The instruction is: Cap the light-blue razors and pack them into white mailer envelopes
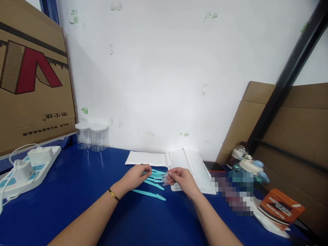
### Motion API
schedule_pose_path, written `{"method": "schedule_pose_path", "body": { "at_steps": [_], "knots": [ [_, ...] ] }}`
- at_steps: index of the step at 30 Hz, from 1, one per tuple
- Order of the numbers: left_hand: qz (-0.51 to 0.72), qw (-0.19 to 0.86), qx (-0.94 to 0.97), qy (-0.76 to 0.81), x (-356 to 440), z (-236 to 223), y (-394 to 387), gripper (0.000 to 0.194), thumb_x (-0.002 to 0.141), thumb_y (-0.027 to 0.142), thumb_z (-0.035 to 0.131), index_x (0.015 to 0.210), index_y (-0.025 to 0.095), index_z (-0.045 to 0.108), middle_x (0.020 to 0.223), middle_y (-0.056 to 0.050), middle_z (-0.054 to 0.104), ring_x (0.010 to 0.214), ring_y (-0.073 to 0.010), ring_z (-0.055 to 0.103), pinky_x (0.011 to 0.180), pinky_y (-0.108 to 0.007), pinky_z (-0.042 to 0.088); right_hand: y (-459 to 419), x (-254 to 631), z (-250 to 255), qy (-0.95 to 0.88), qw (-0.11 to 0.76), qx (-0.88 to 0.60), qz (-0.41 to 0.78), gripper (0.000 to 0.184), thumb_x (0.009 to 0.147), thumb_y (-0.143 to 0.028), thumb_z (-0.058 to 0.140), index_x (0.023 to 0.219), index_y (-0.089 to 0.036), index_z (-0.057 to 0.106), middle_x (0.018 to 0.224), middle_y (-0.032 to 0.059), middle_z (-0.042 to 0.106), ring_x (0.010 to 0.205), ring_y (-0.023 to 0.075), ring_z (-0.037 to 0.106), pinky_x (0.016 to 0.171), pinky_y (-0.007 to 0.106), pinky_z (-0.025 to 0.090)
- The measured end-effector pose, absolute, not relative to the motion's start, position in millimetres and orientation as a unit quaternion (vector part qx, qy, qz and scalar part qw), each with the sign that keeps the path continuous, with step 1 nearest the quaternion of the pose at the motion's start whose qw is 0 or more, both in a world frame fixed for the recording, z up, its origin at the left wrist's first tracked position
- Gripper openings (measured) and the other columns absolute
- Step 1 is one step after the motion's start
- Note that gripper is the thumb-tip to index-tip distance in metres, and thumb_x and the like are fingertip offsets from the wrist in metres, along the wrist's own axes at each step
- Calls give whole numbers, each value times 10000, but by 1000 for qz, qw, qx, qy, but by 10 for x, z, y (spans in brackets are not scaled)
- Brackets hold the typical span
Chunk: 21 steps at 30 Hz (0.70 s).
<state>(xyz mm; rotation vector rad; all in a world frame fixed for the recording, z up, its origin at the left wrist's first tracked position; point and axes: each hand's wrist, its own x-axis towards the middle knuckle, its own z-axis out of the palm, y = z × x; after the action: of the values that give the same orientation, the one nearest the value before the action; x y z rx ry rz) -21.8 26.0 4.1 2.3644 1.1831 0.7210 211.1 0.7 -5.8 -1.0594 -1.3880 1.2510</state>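
Slim teal eyebrow razors lie in a loose fan on the blue table; the nearest razor (151, 195) rests apart from the others. My left hand (139, 175) is over the handle ends of the group, its fingers closed in a pinch at a teal razor (157, 172). Facing it, my right hand (180, 177) pinches a small translucent greyish piece (165, 179) at the razors' other ends. What exactly lies between the fingertips is partly hidden.
White padded envelopes (202, 174) and a flat white packet (146, 158) lie behind my hands. Clear jars (99, 138) and a power strip (47, 164) are on the left. To the right stand a brown bottle (237, 155), a teal-and-cream bottle (249, 167) and an orange pouch (281, 208).
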Motion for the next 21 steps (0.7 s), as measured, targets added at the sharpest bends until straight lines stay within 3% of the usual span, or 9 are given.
{"method": "schedule_pose_path", "body": {
  "at_steps": [5, 9, 12, 17, 21],
  "knots": [
    [255, 234, 843, 411, -185, 74, 210, 198, 827, 323, 450, 816, 179, 586, 819, -18, 629, 743, -149, 538, 665, -232, 392, -31, 2048, -51, -596, 446, -432, 510, 453, 646, -508, 699, 875, -120, 653, 704, 54, 673, 625, 175, 655, 566, 262, 480],
    [225, 284, 848, 387, -165, 143, 121, 250, 814, 375, 482, 825, 167, 621, 788, -14, 634, 704, -138, 535, 634, -222, 395, -97, 2110, 7, -686, 376, -455, 425, 301, 699, -419, 660, 816, -144, 694, 667, 28, 654, 566, 133, 588, 514, 229, 417],
    [180, 323, 858, 356, -189, 204, 73, 291, 795, 426, 522, 809, 162, 642, 724, 2, 617, 642, -118, 505, 581, -205, 377, -168, 2197, 60, -758, 299, -449, 367, 181, 673, -338, 680, 707, -163, 713, 615, 6, 629, 547, 114, 528, 491, 213, 372],
    [134, 298, 868, 373, -286, 197, 99, 276, 730, 436, 605, 845, 193, 665, 726, 8, 614, 631, -122, 516, 540, -201, 367, -227, 2239, 40, -791, 146, -423, 417, 205, 629, -345, 711, 749, -180, 733, 557, -16, 612, 489, 104, 492, 447, 201, 337],
    [98, 255, 882, 385, -326, 104, 149, 276, 598, 376, 717, 824, 222, 680, 742, 12, 617, 643, -134, 535, 515, -201, 364, -183, 2215, 7, -803, 172, -464, 332, 155, 696, -323, 654, 754, -194, 718, 623, -4, 634, 560, 129, 533, 491, 209, 368]
  ]
}}
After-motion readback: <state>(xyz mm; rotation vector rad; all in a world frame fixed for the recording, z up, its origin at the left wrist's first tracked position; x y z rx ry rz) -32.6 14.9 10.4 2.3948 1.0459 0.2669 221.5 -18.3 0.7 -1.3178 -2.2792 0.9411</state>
